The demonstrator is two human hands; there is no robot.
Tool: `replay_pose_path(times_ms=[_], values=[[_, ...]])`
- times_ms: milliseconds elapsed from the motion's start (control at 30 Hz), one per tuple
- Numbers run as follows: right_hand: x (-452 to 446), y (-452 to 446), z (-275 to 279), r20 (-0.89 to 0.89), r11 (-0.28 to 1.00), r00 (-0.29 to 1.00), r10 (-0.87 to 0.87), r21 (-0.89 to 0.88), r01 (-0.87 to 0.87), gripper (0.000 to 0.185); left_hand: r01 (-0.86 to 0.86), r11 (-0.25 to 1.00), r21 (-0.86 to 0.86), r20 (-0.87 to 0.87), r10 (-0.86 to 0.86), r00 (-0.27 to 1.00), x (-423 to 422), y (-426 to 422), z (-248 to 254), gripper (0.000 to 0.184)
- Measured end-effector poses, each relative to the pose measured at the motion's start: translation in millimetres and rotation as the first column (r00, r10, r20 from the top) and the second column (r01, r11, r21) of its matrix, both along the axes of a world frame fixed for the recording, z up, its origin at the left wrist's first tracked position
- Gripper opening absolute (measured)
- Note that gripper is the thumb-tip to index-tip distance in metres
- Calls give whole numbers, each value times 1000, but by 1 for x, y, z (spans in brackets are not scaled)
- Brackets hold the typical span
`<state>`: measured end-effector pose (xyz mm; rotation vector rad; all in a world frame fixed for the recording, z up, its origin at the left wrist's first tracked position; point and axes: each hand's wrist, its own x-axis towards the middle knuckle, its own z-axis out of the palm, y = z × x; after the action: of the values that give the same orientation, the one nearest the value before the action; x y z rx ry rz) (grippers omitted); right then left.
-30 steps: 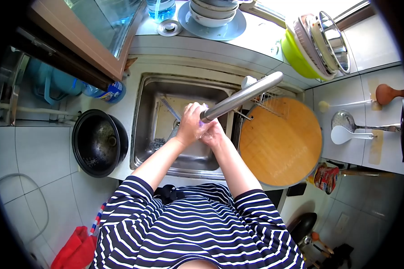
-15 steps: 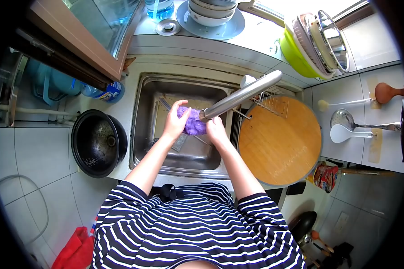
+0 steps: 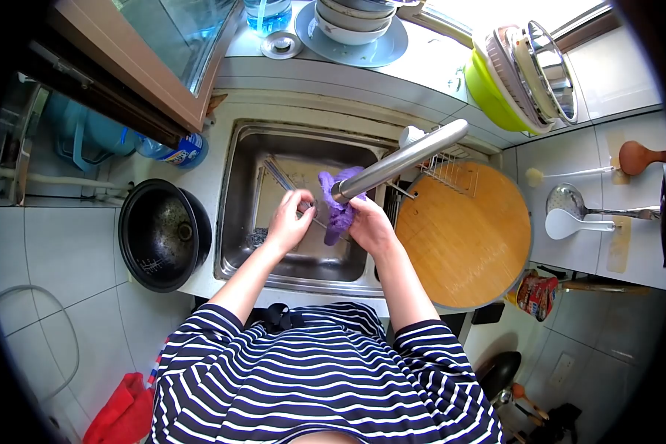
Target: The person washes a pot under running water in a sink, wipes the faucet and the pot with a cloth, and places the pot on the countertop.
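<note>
Over the metal sink (image 3: pixel 233 214), my left hand (image 3: pixel 288 222) has its fingers curled closed around a bundle of thin chopsticks (image 3: pixel 277 174). The sticks slant from the sink's upper left towards the lower right, and the fingers hide their middle. My right hand (image 3: pixel 374 226) grips a crumpled purple cloth (image 3: pixel 338 218) just below the faucet (image 3: pixel 407 159), whose spout covers part of it. A light-coloured board (image 3: pixel 263 200) lies beneath in the sink.
A black pot (image 3: pixel 164 235) stands left of the sink. On the right is a round wooden cutting board (image 3: pixel 462 237) beside a wire rack (image 3: pixel 451 177). Stacked bowls (image 3: pixel 351 29) and a green basin (image 3: pixel 488 92) sit on the ledge behind.
My hands have come apart. The left has let go of the purple cloth and moved down onto the chopsticks. The right keeps the cloth, which hangs looser and further right.
</note>
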<state>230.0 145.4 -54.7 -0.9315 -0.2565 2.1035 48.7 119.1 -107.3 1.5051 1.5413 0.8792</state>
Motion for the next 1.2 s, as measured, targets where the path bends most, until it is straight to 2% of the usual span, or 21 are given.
replay_pose_path(times_ms=[67,100,200,233,267,333,367,400,433,500,533,600,633,733,867,900,1000,1067,1100,1133,1200], values=[[5,-1,3,0,998,999,38,46,-38,30,-105,948,300,-19,115,993,13,9,6,22],[6,0,5,-1,996,998,58,69,-57,30,29,957,290,-112,4,994,11,11,10,35],[3,1,14,81,987,996,35,154,-47,26,169,945,280,26,-183,983,7,30,-20,39],[2,3,8,137,984,990,-32,179,7,24,152,969,-193,656,12,755,12,28,-14,31],[0,5,-6,190,977,977,-99,203,59,22,146,974,-176,652,4,758,18,26,-8,27],[-10,8,-33,273,973,939,-208,158,170,19,129,981,-145,642,-6,767,33,21,14,19],[-18,9,-44,309,969,918,-248,89,232,19,94,995,40,536,-100,838,47,18,28,23],[-26,12,-46,346,956,895,-281,24,291,19,169,962,212,101,-194,976,50,12,44,28],[-30,16,-47,-40,958,962,-271,85,274,22,238,952,195,-33,-236,971,54,13,56,31],[-46,5,-50,49,908,913,-404,-98,407,29,252,917,310,-295,-159,942,56,20,38,32],[-49,5,-59,125,897,898,-422,-86,434,32,36,931,363,-137,16,990,54,28,21,39],[-60,9,-23,593,969,774,-220,44,242,29,-134,963,236,-70,154,986,42,50,15,35],[-61,7,-17,566,962,785,-252,63,264,28,-90,993,82,-237,107,965,36,51,14,27],[-58,8,-17,366,950,882,-297,22,310,26,-1,974,227,-242,58,968,44,33,14,26],[-32,14,-54,341,995,938,-60,-50,81,20,58,989,-137,50,-51,997,27,41,-6,34],[-25,15,-49,292,996,952,-91,16,90,13,78,985,-157,277,-31,960,18,48,-55,31],[-13,20,-21,194,982,966,-173,103,156,12,13,991,-133,536,61,842,19,41,7,18],[-20,22,-40,299,971,924,-239,90,222,19,108,991,-73,508,-56,859,39,31,27,18],[-19,23,-63,82,971,967,-240,23,239,17,115,987,109,375,-148,915,50,21,40,23],[-19,22,-85,-139,970,960,-241,-46,237,19,234,967,99,63,-241,969,54,18,53,27],[-28,14,-86,-301,991,945,-126,-74,109,33,227,954,196,-144,-201,969,57,18,42,26]])
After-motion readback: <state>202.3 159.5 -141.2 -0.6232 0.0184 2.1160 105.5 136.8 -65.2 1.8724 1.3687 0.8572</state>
